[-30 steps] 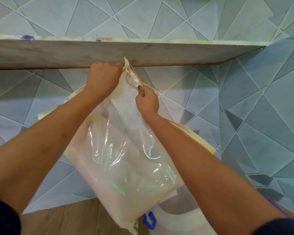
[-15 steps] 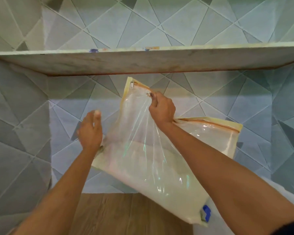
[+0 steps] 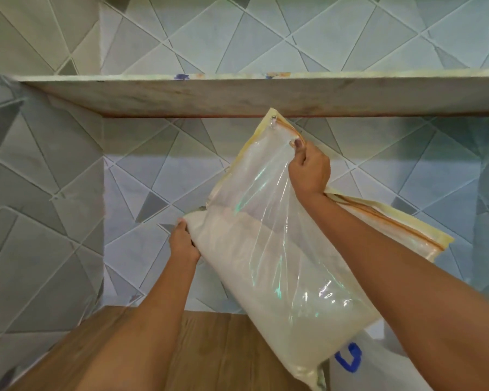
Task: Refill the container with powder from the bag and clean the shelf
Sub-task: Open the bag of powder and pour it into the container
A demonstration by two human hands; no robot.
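The left hand (image 3: 183,244), open before, now grips the bag (image 3: 280,263).

White object with blue mark (image 3: 378,371): mostly hidden behind the bag (image 3: 280,263), cut by bottom edge.
Left fingers (image 3: 182,224): tips hidden behind bag.

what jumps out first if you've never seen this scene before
The big clear plastic bag of white powder fills the centre right, held tilted in the air. The right hand pinches its upper edge near the zip while the left hand grips its lower left side. Behind it, a pale shelf runs across a wall of blue-grey angular tiles, with a wooden surface below.
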